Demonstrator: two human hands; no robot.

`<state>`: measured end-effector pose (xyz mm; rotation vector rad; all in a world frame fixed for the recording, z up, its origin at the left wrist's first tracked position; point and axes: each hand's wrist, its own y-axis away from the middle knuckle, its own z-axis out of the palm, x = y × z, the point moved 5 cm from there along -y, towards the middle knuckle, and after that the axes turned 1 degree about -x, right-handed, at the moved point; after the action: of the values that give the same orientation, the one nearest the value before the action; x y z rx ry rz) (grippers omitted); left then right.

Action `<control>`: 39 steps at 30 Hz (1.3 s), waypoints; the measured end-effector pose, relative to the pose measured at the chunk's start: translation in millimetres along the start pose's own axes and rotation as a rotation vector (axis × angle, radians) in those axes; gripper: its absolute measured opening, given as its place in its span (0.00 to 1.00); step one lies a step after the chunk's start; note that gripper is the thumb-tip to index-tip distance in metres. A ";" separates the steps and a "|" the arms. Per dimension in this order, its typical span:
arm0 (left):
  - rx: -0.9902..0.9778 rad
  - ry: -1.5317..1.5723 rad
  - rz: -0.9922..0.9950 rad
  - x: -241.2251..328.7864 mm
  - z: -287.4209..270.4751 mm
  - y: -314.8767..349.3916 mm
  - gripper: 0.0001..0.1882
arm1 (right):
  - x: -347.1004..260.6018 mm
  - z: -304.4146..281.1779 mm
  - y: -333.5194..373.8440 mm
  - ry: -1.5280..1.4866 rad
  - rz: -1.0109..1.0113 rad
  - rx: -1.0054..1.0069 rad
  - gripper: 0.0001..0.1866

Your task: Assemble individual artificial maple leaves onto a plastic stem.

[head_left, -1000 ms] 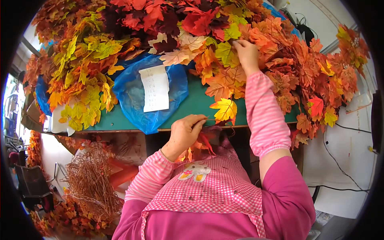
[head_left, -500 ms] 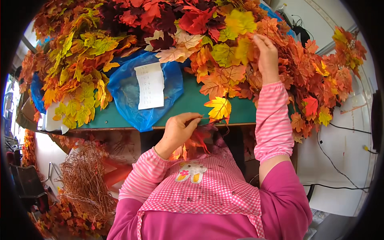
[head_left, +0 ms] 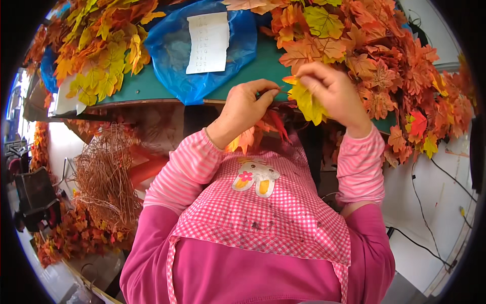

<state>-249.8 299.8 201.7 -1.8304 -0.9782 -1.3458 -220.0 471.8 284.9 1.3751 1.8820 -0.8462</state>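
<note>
My left hand (head_left: 245, 106) is closed in a pinch on a thin stem (head_left: 284, 91) that sticks out past the fingertips. Red artificial maple leaves (head_left: 275, 124) and an orange leaf (head_left: 244, 140) hang below that hand, in front of the apron. Just to its right, my right hand (head_left: 336, 93) has thumb and fingers curled together on a yellow artificial maple leaf (head_left: 310, 104) with an orange tip. The fingers partly cover this leaf, and its stem is hard to make out. Both hands are at the front edge of the green table (head_left: 167, 86).
Heaps of orange leaves (head_left: 377, 71) and yellow-green leaves (head_left: 109, 66) lie on the table. Between them, a blue plastic bag (head_left: 169, 48) bears a handwritten paper slip (head_left: 208, 43). A bundle of brown wire stems (head_left: 109, 172) stands at the lower left. Black cables (head_left: 422, 213) run at right.
My right hand has come down from the leaf heap to beside my left hand and is now on a yellow leaf. My left hand keeps its pinch. The whole view has shifted nearer to me.
</note>
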 end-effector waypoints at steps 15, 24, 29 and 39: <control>0.130 -0.045 0.123 -0.5 -3.1 2.7 0.08 | 25.8 32.3 -5.6 0.132 0.073 0.050 0.07; 0.141 -0.061 0.121 -0.7 -3.6 2.4 0.08 | 30.0 33.5 -5.4 0.082 0.109 0.058 0.08; 0.138 -0.058 0.111 -1.7 -3.3 1.6 0.08 | 29.9 34.5 -5.4 0.081 0.099 0.070 0.07; 0.136 -0.109 0.139 0.4 -2.7 2.0 0.08 | 36.4 34.1 -3.3 0.053 0.122 0.089 0.07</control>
<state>-249.2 296.6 202.6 -1.8470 -0.9555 -1.0800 -227.6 463.4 236.2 1.5641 1.7976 -0.8487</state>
